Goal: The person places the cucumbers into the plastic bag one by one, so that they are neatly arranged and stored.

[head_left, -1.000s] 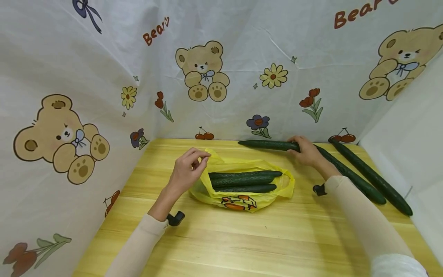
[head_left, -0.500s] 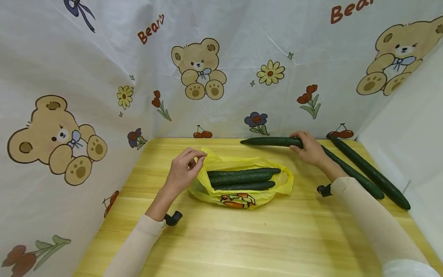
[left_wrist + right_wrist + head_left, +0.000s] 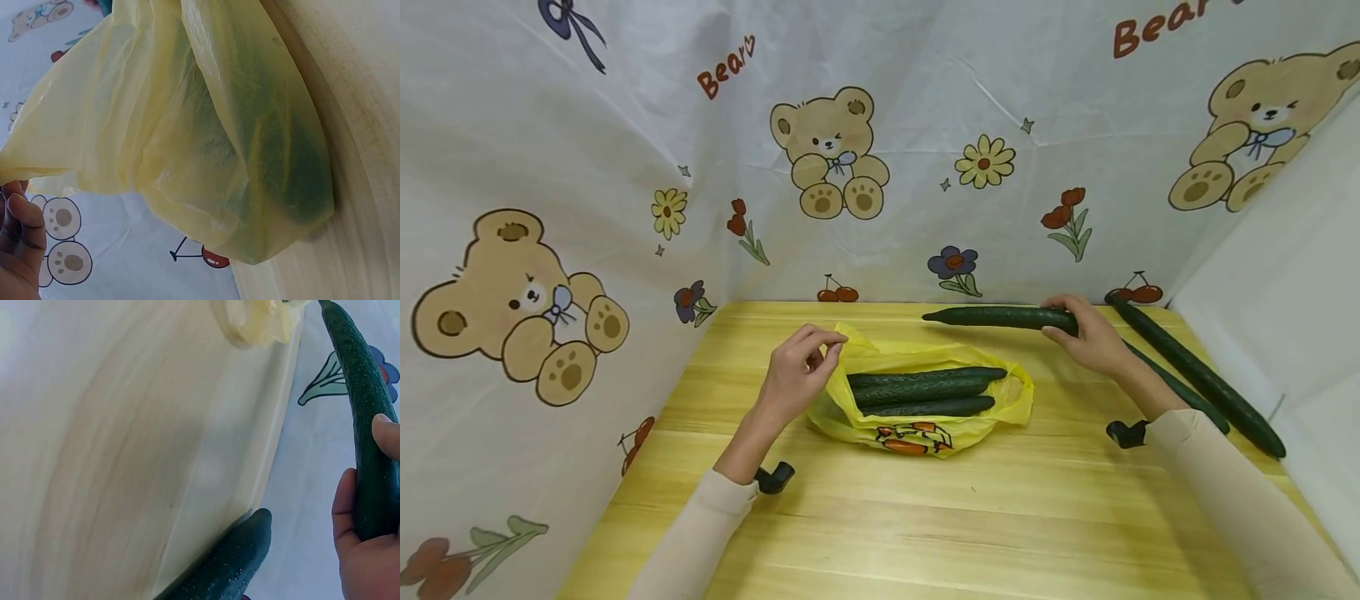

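My left hand (image 3: 797, 367) pinches the rim of a yellow plastic bag (image 3: 838, 421), pulling that side up in the left wrist view, where the bag (image 3: 94, 131) stretches from the fingertips. Several dark green cucumbers (image 3: 925, 387) lie inside the bag's open mouth. Toward the back, my right hand (image 3: 1090, 337) grips another cucumber (image 3: 985, 317) near one end, its tapered tip pointing left. Fingers and thumb wrap this cucumber (image 3: 359, 375) in the right wrist view. It is raised off the table, behind and right of the bag.
Two more cucumbers lie slanted at the right: one (image 3: 1198, 362) close to the white side wall, the other (image 3: 1183, 390) partly behind the right forearm. A wood-grain table (image 3: 925, 533) meets a bear-print sheet (image 3: 917, 225) at the back and left.
My right hand has lifted the cucumber off the table and shifted it slightly right and nearer. The left hand stays at the bag's rim.
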Demonstrator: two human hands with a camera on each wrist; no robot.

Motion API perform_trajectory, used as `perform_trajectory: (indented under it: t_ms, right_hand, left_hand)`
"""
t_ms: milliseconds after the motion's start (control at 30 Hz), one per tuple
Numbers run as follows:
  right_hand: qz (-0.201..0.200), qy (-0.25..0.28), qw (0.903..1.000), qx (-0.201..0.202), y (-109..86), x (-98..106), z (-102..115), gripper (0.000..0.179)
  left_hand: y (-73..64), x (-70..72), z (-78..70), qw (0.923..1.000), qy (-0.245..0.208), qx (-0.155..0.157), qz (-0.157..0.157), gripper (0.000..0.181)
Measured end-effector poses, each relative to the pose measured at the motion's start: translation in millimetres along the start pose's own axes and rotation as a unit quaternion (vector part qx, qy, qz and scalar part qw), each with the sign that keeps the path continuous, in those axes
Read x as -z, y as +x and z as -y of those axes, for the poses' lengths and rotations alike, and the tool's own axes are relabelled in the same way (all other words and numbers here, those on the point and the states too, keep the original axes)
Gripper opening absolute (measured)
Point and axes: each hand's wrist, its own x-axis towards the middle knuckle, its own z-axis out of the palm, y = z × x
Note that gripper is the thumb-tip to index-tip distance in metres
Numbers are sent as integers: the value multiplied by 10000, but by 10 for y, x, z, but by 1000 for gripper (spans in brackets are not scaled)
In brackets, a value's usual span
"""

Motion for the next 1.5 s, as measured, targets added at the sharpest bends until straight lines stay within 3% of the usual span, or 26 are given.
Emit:
perform_trajectory:
  t_ms: [233, 433, 667, 867, 967, 1267, 1500]
  right_hand:
    - [-206, 221, 9986, 445, -139, 99, 70, 36]
    - [-125, 507, 9971, 555, -261, 185, 153, 37]
    - [69, 883, 9945, 560, -394, 240, 287, 39]
    - [388, 825, 9949, 436, -494, 261, 341, 39]
    - [572, 955, 9933, 302, -514, 234, 344, 39]
    - [716, 722, 9918, 774, -440, 13, 406, 33]
    - [863, 688, 9912, 724, -333, -207, 498, 32]
  left_hand:
    - [3, 12, -18, 10000, 35, 29, -4, 12]
    - [25, 29, -36, 10000, 40, 58, -15, 12]
    - [16, 27, -27, 9999, 70, 129, 13, 12]
    - [14, 33, -21, 9998, 128, 132, -11, 12]
    - [25, 35, -30, 9999, 117, 89, -13, 12]
    - [40, 40, -38, 10000, 47, 52, 2, 14]
    - [48, 49, -42, 10000, 46, 9, -33, 14]
